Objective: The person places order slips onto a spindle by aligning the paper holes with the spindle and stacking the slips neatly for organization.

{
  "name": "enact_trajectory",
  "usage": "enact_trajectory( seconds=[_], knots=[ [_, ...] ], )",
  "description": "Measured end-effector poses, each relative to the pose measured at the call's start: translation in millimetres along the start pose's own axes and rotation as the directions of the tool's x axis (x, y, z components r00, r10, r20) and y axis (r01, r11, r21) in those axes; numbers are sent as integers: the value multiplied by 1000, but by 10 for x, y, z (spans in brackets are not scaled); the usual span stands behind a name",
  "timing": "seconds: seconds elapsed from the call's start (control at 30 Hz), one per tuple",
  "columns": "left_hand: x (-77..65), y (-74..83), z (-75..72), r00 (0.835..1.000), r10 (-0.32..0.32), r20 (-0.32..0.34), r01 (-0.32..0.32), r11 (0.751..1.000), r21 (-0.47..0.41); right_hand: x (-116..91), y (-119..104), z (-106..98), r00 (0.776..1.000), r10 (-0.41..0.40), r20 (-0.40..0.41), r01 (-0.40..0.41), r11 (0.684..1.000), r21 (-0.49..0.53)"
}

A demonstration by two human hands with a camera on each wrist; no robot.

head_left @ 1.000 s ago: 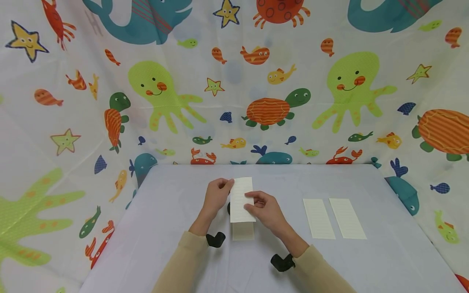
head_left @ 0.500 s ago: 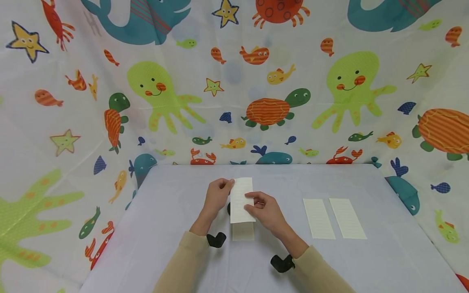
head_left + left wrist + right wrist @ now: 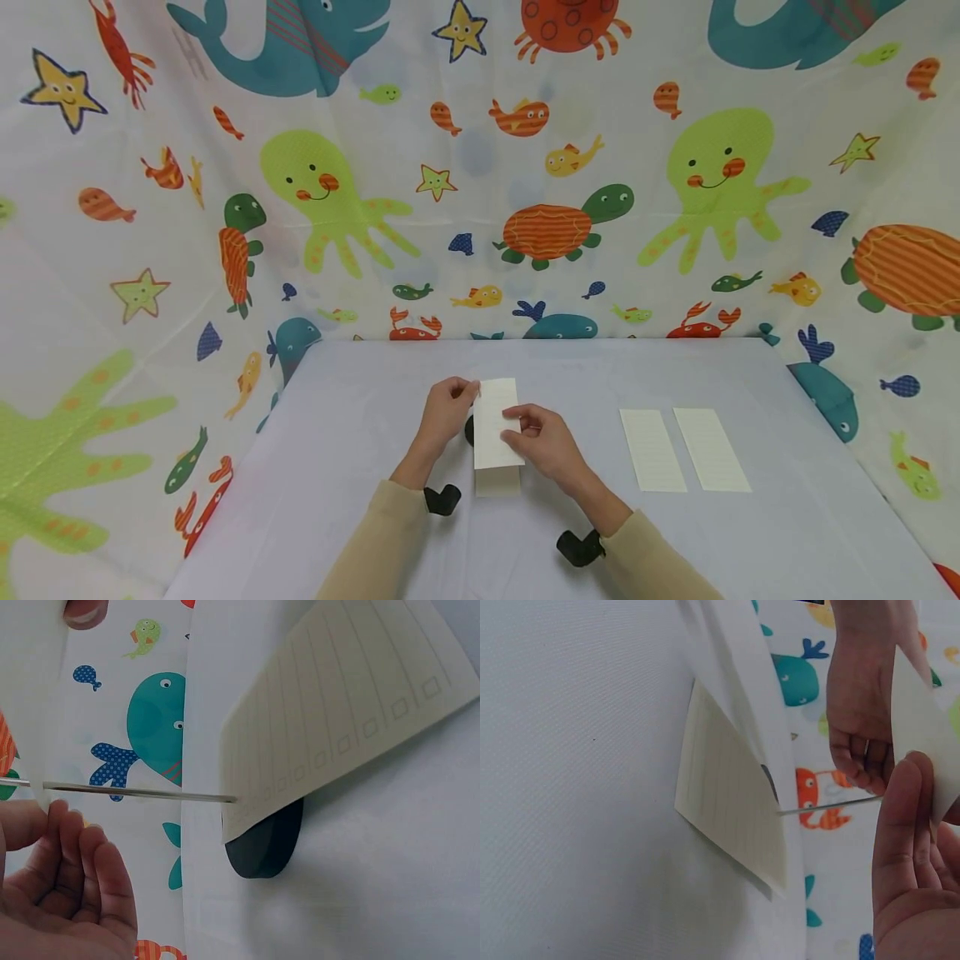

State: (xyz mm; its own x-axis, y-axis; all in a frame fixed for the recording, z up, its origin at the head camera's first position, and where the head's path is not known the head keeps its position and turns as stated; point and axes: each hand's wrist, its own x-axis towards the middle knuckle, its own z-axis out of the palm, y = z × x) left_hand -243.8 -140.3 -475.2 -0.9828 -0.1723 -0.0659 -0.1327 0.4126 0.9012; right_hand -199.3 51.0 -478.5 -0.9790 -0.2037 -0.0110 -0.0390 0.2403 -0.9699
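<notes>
A bill spike stands on the table, with a round black base (image 3: 266, 844) and a thin metal rod (image 3: 142, 793). One lined paper slip (image 3: 337, 712) is threaded low on the rod, tilted over the base. Higher up, both hands hold a second cream slip (image 3: 495, 429); in the left wrist view the rod shows on both sides of it. My left hand (image 3: 444, 412) pinches its upper left edge by the rod. The right hand (image 3: 549, 443) grips its right edge between thumb and fingers. From the head, the upper slip hides most of the lower one.
Two more lined slips, a nearer-left one (image 3: 652, 450) and a right one (image 3: 711, 450), lie side by side on the white tablecloth (image 3: 795, 542), right of my hands. A sea-animal curtain (image 3: 480, 167) rises behind the table. Black wrist mounts (image 3: 442, 500) sit at both cuffs.
Both hands have brought the held slip down, so it covers more of the lower slip in the head view. The two slips on the right lie where they were.
</notes>
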Motion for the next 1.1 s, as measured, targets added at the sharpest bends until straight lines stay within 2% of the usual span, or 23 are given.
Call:
enact_trajectory(
  seconds=[0.2,0.43,0.63,1.1],
  knots=[
    [15,-46,14,1000,-17,18,17,1000,3,-17,55,14,1000,-16,7,16,999,-40],
    [9,-81,27,1000,6,12,-6,1000,8,-37,123,10,998,-11,58,17,995,-103],
    [19,-132,72,1000,-3,9,3,1000,21,-79,142,-15,995,-17,95,29,991,-127],
    [47,-314,135,999,48,-2,-48,996,72,-154,247,11,989,-33,143,59,983,-175]
  ],
)
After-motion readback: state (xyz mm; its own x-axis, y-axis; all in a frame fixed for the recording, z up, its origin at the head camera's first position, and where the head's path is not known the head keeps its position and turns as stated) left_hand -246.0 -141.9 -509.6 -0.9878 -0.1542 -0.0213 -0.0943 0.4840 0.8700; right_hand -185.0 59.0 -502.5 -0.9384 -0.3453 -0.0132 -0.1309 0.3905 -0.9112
